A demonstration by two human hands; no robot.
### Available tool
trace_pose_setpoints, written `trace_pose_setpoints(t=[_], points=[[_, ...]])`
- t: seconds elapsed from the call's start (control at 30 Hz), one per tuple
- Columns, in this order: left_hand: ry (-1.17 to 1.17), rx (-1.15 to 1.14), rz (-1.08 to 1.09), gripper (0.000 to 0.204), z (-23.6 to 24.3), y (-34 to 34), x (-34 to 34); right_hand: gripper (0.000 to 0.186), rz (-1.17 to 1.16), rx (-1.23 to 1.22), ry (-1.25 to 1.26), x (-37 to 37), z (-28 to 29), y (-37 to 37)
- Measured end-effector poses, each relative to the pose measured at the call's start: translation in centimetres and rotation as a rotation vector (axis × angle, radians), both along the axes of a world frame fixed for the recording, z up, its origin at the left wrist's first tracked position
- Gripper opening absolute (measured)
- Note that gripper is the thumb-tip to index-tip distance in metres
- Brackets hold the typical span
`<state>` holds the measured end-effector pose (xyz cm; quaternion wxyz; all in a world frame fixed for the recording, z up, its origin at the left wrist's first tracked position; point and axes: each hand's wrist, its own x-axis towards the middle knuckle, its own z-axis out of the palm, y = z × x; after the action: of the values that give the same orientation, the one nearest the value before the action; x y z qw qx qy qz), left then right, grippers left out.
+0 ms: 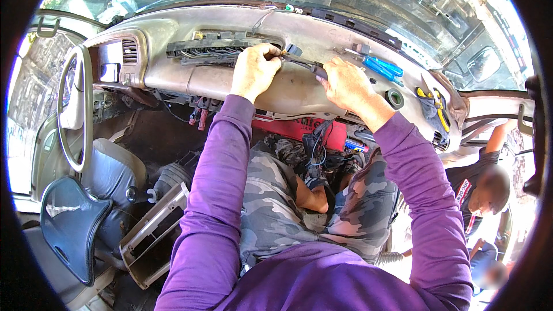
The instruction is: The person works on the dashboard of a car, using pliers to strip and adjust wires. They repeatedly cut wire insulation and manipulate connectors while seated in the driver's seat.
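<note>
I am inside a vehicle cab, facing a worn beige dashboard point(288, 89). My left hand point(253, 72) pinches something small at the right edge of an open slot point(216, 49) in the dashboard, where a bundle of wires shows. My right hand point(345, 83) grips the dark handle of a screwdriver point(299, 60) whose tip points left toward my left hand's fingers. Both arms are in purple sleeves.
A blue-handled screwdriver point(383, 68) and yellow-handled pliers point(438, 106) lie on the dashboard at right. The steering wheel point(75, 109) stands at left, a removed beige panel point(155, 233) on the floor. Another person point(478, 187) is outside at right. Loose wires and a red part point(305, 129) hang below the dashboard.
</note>
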<state>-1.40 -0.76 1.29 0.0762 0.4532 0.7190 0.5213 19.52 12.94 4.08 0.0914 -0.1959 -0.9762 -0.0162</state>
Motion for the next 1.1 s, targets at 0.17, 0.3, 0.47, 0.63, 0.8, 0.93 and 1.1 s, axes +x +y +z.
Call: trace_pose_setpoints(t=[0.17, 0.3, 0.47, 0.63, 0.8, 0.93, 1.1], points=[[-0.067, 0.008, -0.019, 0.023, -0.1, 0.1, -0.1, 0.031, -0.002, 0.076, 0.051, 0.3, -0.6, -0.6], [-0.079, -0.005, -0.025, 0.022, 0.1, 0.1, 0.0, 0.032, -0.058, 0.120, 0.122, 0.3, -1.1, -1.6], [-0.041, 0.019, -0.020, 0.022, -0.1, 0.0, 0.0, 0.033, -0.074, 0.158, 0.130, 0.1, -1.2, -2.1], [-0.077, -0.025, -0.023, 0.022, -0.2, 0.2, -0.2, 0.031, -0.095, 0.201, 0.122, 0.0, -1.4, -2.3], [-0.038, -0.002, -0.016, 0.021, -0.3, 0.1, -0.1, 0.029, -0.112, 0.240, 0.127, -0.2, -1.7, -2.3], [-0.020, -0.042, -0.009, 0.021, 0.4, -0.1, 0.2, 0.028, -0.093, 0.206, 0.137, 0.0, -1.6, -2.1], [-0.026, -0.014, -0.018, 0.020, 0.0, 0.0, 0.1, 0.027, -0.038, 0.138, 0.119, -0.1, -1.6, -1.2]])
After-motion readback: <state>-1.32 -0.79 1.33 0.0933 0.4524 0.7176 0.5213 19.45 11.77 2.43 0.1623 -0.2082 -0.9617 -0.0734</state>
